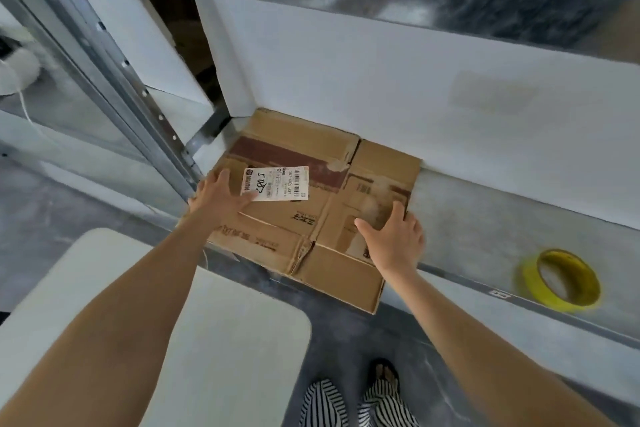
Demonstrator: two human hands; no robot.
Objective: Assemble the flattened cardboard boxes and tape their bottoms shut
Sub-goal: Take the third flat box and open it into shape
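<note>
even, soft daylight, weak shadows; whole frame motion-blurred, tape roll (561, 280) smeared; wide-angle bending at edges; no glare.

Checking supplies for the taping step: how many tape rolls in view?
1: a yellow tape roll on the shelf, right of the flattened box. Others may be out of frame.

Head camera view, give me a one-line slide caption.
Left hand and right hand on a flattened cardboard box on a metal shelf, yellow tape roll nearby.
</note>
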